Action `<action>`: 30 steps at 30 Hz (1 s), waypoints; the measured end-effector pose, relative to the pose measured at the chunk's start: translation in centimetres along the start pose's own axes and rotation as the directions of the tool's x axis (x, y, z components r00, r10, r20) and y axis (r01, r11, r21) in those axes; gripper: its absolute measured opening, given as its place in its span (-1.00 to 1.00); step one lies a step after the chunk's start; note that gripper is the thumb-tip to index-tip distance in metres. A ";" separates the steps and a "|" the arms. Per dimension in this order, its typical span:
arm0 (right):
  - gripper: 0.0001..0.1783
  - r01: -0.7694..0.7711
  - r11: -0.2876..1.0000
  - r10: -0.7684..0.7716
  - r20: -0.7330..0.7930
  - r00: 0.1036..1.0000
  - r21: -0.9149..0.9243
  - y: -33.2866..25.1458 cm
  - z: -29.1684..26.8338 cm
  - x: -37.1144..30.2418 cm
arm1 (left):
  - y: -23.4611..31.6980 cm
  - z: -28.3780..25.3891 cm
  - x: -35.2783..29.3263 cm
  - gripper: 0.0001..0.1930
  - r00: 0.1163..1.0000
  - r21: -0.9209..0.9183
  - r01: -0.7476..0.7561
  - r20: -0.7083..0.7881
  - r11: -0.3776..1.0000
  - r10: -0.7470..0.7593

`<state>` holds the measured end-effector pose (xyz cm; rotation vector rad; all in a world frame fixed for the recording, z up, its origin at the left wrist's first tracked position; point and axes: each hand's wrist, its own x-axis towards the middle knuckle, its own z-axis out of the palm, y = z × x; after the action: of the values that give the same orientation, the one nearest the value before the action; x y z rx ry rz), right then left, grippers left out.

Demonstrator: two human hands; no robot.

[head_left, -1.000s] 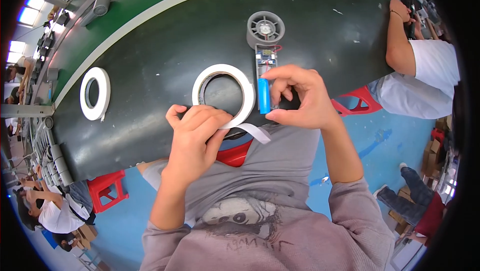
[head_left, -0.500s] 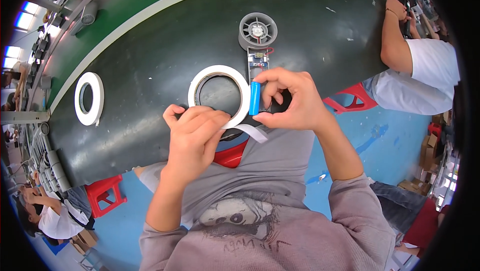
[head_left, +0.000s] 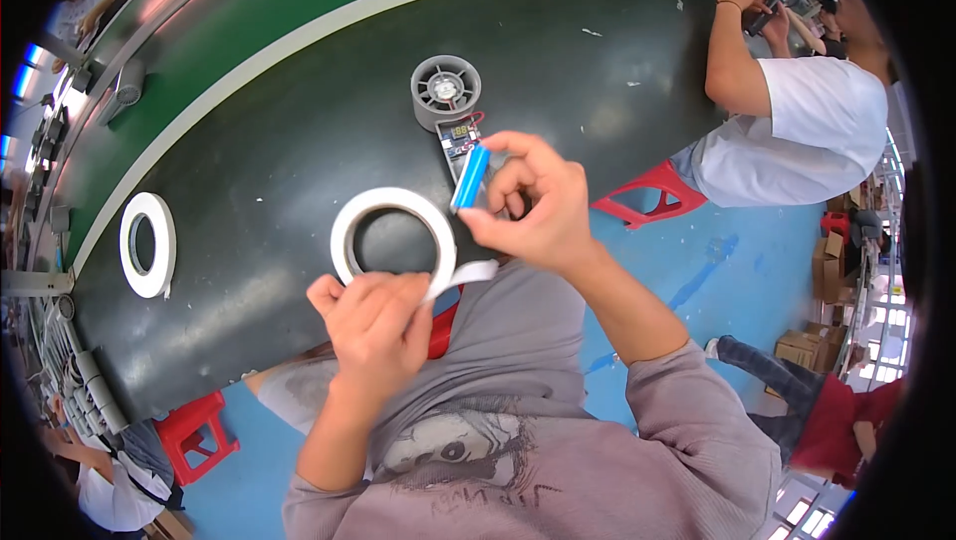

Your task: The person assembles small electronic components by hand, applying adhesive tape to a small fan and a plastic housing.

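Observation:
My left hand (head_left: 376, 329) grips the near edge of a roll of white tape (head_left: 346, 224), whose loose end hangs off to the right. Between the thumb and forefinger of my right hand (head_left: 538, 203) is a blue cylindrical battery (head_left: 471, 177), tilted and apart from the tape roll. Just behind it on the table lies a grey fan unit (head_left: 446, 92): a round housing joined to a narrow tray with a circuit board (head_left: 459, 135) and a red wire. Battery and hand cover the near part of that tray.
Another white tape roll (head_left: 132, 246) is at the left on the dark table (head_left: 289, 141). Red stools (head_left: 652, 196) stand by the table's near edge. A co-worker in a white shirt (head_left: 807, 132) works at the far right, and a person in red is at the lower right.
My right hand has drawn the battery away from the tape roll and tilted it. The tape roll sits lower, nearer my body. The whole view has shifted with my head.

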<state>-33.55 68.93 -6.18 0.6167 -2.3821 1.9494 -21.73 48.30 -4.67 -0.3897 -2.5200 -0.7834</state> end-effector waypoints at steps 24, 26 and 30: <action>-0.37 0.170 0.972 -0.085 0.437 0.896 -0.159 -3.1 -5.2 3.4 | -4.1 4.0 16.4 -0.44 0.885 -0.418 0.423 0.383 0.804 -0.266; -0.39 0.312 0.914 -0.161 0.473 0.866 -0.259 -3.4 -5.4 3.6 | -3.8 4.2 16.0 -0.50 0.948 -0.376 0.281 0.252 0.883 -0.195; -0.43 0.366 0.849 -0.143 0.500 0.854 -0.382 -3.5 -5.3 3.4 | -3.6 4.7 15.7 -0.47 0.968 -0.332 0.218 0.191 0.918 -0.161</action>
<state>-36.95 72.40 -0.78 1.3942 -2.6826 1.1378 -38.11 50.21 -1.65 -0.3374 -2.5916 -1.3391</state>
